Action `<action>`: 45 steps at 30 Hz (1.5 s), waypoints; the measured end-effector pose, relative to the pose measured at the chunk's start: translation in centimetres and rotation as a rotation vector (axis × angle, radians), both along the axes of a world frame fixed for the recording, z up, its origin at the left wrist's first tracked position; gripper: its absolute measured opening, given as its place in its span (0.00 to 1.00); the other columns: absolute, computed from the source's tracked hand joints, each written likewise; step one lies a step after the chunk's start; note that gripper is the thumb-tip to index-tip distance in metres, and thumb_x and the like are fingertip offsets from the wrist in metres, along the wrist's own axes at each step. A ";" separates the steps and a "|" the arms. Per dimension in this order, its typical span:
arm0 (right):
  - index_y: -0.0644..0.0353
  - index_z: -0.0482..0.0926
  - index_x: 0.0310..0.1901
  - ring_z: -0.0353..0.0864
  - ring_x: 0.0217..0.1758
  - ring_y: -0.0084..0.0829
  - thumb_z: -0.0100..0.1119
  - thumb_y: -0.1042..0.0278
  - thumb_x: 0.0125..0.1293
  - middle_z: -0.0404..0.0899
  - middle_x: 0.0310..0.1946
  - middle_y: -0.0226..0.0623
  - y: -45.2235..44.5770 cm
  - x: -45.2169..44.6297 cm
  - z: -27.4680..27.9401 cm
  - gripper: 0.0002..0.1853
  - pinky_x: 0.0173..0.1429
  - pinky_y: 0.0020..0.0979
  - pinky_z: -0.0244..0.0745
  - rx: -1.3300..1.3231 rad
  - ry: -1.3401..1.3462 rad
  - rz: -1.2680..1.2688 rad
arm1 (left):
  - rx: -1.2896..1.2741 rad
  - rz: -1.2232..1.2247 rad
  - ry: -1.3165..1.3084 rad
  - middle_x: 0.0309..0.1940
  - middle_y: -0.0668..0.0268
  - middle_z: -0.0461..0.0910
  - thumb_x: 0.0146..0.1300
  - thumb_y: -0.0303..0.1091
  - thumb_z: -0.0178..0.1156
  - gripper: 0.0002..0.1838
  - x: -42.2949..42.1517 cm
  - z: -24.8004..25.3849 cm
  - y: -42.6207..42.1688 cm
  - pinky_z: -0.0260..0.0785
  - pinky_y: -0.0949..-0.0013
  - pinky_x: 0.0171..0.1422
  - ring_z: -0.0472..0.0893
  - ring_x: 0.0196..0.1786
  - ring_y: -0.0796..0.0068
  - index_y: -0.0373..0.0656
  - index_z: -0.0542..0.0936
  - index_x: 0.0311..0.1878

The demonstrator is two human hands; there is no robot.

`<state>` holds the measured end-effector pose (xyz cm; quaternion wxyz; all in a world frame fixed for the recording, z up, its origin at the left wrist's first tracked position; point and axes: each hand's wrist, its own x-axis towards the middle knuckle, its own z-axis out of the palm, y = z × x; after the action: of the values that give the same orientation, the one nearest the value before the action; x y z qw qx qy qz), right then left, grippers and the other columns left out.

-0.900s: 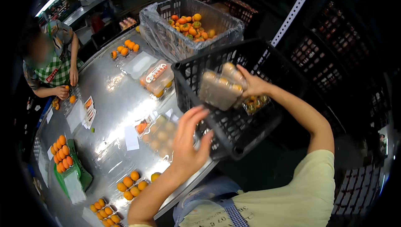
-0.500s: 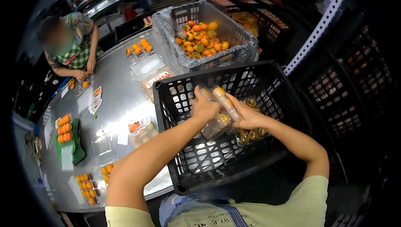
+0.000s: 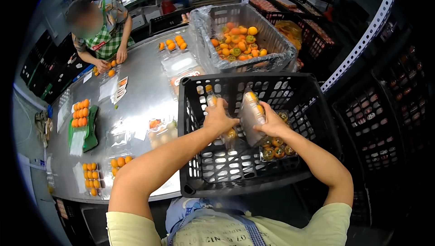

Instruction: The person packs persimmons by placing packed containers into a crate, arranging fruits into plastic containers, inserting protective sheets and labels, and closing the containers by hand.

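Note:
Inside a black plastic crate (image 3: 249,78), each of my hands grips a clear plastic pack of orange persimmons. My left hand (image 3: 219,120) is closed around one pack (image 3: 230,136), tilted on its edge near the crate's left side. Fingers of my right hand (image 3: 273,124) clasp a second pack (image 3: 249,116), which stands nearly upright around the middle. A gap separates these two packs. Beneath and beside my right hand, more packed persimmons (image 3: 273,152) lie at the crate's right side, partly covered by the hand and forearm.
A plastic-lined crate (image 3: 206,42) of loose persimmons stands beyond mine. On the metal table (image 3: 136,105) are filled packs (image 3: 91,178), a green tray (image 3: 92,130) and labels (image 3: 121,89). Across it, a person in a checked apron (image 3: 108,42) handles persimmons. A perforated post (image 3: 362,33) rises at right.
The two packs have moved apart: the left one is now farther left and stands more on edge, and the right one shows its broad side. The camera view has shifted slightly.

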<state>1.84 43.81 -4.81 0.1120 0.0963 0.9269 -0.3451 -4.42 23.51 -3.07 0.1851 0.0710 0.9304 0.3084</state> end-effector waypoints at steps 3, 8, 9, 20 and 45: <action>0.54 0.55 0.68 0.72 0.62 0.48 0.69 0.62 0.45 0.71 0.58 0.50 -0.3 -0.5 0.7 0.47 0.64 0.40 0.67 0.010 0.023 -0.021 | 0.057 0.070 0.042 0.53 0.45 0.66 0.43 0.29 0.67 0.31 -0.6 -1.3 -0.8 0.72 0.54 0.54 0.77 0.49 0.43 0.54 0.66 0.53; 0.61 0.65 0.64 0.76 0.55 0.36 0.66 0.79 0.39 0.75 0.54 0.43 1.4 -0.3 3.5 0.43 0.59 0.32 0.70 -0.329 0.098 -0.025 | 0.201 0.002 0.111 0.47 0.58 0.78 0.41 0.33 0.69 0.31 -0.3 1.0 -2.2 0.72 0.59 0.54 0.79 0.52 0.55 0.51 0.71 0.53; 0.62 0.66 0.64 0.75 0.54 0.35 0.65 0.80 0.39 0.75 0.53 0.42 1.4 0.2 4.9 0.43 0.60 0.31 0.69 -0.348 0.118 -0.012 | 0.253 -0.012 0.091 0.48 0.58 0.78 0.42 0.35 0.69 0.31 -0.3 2.8 -2.4 0.71 0.59 0.56 0.78 0.53 0.56 0.50 0.72 0.53; 0.66 0.60 0.68 0.68 0.65 0.39 0.67 0.60 0.43 0.68 0.61 0.48 -0.2 10.6 22.1 0.48 0.69 0.36 0.61 -0.060 0.601 -0.095 | 1.086 -0.216 0.087 0.37 0.57 0.78 0.45 0.26 0.69 0.30 4.2 19.9 -19.5 0.73 0.69 0.38 0.79 0.36 0.70 0.37 0.71 0.55; 0.47 0.65 0.62 0.75 0.41 0.44 0.56 0.78 0.48 0.71 0.39 0.41 -36.8 -13.8 3.7 0.35 0.42 0.42 0.71 0.424 0.455 1.221 | 1.057 0.974 0.758 0.61 0.55 0.65 0.48 0.18 0.60 0.36 16.1 2.4 -50.7 0.63 0.63 0.67 0.70 0.62 0.64 0.39 0.63 0.65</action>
<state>-11.93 7.01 -1.06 0.0679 -0.4988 0.8630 -0.0427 11.65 -27.22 -0.65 -0.3557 -0.1642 0.5876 0.7080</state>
